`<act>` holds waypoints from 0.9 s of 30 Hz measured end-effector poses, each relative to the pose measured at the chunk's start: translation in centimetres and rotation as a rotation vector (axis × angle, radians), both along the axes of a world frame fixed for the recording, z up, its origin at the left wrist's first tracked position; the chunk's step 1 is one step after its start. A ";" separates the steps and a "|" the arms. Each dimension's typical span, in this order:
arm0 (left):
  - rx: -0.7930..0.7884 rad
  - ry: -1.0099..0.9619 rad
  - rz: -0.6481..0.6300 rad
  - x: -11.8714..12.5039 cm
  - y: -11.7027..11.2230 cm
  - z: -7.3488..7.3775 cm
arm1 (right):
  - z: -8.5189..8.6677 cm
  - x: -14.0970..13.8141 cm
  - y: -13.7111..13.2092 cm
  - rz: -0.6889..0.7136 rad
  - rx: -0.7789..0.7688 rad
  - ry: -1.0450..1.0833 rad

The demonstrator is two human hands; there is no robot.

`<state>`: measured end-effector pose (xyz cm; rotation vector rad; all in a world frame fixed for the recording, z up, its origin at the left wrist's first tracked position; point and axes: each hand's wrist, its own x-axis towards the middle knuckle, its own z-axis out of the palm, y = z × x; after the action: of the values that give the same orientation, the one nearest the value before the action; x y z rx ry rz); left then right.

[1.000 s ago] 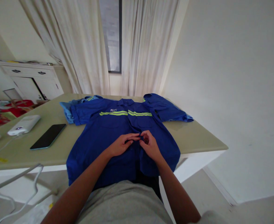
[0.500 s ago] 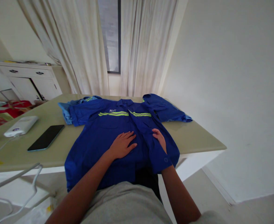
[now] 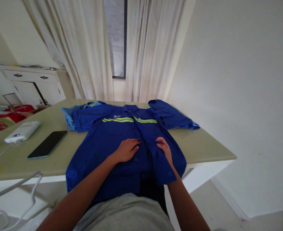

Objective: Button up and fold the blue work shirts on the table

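Note:
A blue work shirt point(image 3: 115, 141) with yellow-green reflective chest bands lies front up on the table, its collar at the far side and its hem hanging over the near edge. My left hand point(image 3: 127, 150) rests palm down on the shirt front beside the button line, fingers loosely together and nothing in them. On the other side, my right hand point(image 3: 165, 149) pinches the loose front panel, with the thumb and fingers closed on the cloth. The lower part of that panel drapes over my right wrist. The far-right sleeve is bunched on the table.
Light blue cloth point(image 3: 69, 118) lies under the left sleeve. Left of the shirt are a black phone point(image 3: 47, 144) and a white power bank point(image 3: 22, 131) with a cable. The greenish tabletop point(image 3: 204, 149) ends near a white wall point(image 3: 247, 96). Curtains point(image 3: 83, 48) hang behind.
The view has tilted slightly. My left hand's fingers have drawn closer together on the shirt. My right hand keeps its pinch on the panel, nearly in place.

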<state>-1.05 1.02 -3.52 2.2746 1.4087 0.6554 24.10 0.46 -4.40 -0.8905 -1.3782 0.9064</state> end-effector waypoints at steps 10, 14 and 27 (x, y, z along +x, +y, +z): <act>-0.597 -1.207 0.370 2.5 16.4 1.5 | 2.5 -2.8 -3.2 0.397 -0.152 -0.356; -0.458 -1.282 0.467 3.0 21.9 0.5 | 2.9 -2.7 -3.9 0.394 -0.208 -0.437; -0.086 -0.930 0.437 -0.9 31.0 -2.2 | 0.6 -1.8 -0.6 0.758 -0.544 -0.544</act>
<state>-2.00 32.02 -5.76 1.2497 1.3564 1.4922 22.32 -0.17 -3.77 -1.0814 -2.0484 1.7651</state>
